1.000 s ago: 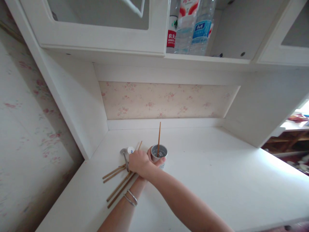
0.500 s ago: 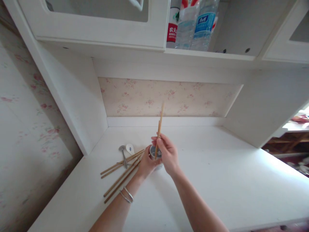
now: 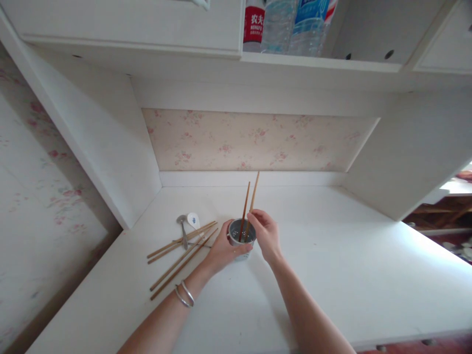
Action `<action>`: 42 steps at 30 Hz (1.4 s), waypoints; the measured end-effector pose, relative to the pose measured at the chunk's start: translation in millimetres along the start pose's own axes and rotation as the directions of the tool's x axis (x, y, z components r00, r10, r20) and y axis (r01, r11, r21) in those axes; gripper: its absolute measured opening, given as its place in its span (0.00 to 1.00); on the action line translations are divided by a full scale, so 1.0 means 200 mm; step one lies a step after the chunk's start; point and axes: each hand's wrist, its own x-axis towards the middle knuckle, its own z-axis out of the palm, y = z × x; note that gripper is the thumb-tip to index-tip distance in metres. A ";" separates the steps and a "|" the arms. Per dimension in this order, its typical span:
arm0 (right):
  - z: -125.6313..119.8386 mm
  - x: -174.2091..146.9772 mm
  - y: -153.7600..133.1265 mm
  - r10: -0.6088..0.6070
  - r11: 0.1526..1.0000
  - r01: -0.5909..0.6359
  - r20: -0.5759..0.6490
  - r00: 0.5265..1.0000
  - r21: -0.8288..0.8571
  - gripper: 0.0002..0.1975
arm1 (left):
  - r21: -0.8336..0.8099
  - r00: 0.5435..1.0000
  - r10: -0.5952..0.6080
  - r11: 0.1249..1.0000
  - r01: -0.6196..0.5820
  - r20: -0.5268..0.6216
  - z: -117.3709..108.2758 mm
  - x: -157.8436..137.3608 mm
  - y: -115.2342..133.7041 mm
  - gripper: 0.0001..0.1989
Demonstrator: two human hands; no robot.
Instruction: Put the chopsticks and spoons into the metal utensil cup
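White counter (image 3: 332, 255); floral wallpaper (image 3: 254, 140); white cabinets (image 3: 129, 24) overhead.

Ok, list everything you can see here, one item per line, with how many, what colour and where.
cup: one, grey metal, on the counter, with holes in its bottom.
chopsticks in the cup: two, brown, standing tilted.
loose chopsticks: about four, brown, lying left of the cup.
spoons: two, one metal, one white, behind the loose chopsticks.
counter: one, white.
bottles: about three, clear and red-labelled, on the shelf above.
cabinet door: one, white, upper left.
bracelets: two, silver, left wrist.
left hand: wrapped round the cup.
right hand: fingers on one standing chopstick.
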 end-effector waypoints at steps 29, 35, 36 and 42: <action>-0.02 -0.01 0.06 0.073 0.991 -0.068 0.045 0.996 -0.111 0.15 | -0.098 0.998 -0.012 0.995 0.017 0.060 -0.01 0.00 -0.01 0.36; 0.00 -0.01 0.04 0.135 0.991 -0.134 0.034 0.990 -0.029 0.15 | -0.111 0.998 -0.016 0.994 0.022 0.059 -0.01 0.00 0.00 0.36; 0.00 -0.01 0.03 0.151 0.988 -0.151 0.040 0.988 -0.018 0.15 | -0.117 0.998 -0.018 0.993 0.025 0.060 -0.01 0.00 0.00 0.36; 0.01 -0.02 0.02 0.200 0.980 -0.200 0.044 0.979 -0.011 0.13 | -0.118 0.998 -0.017 0.993 0.024 0.060 -0.01 0.00 -0.02 0.36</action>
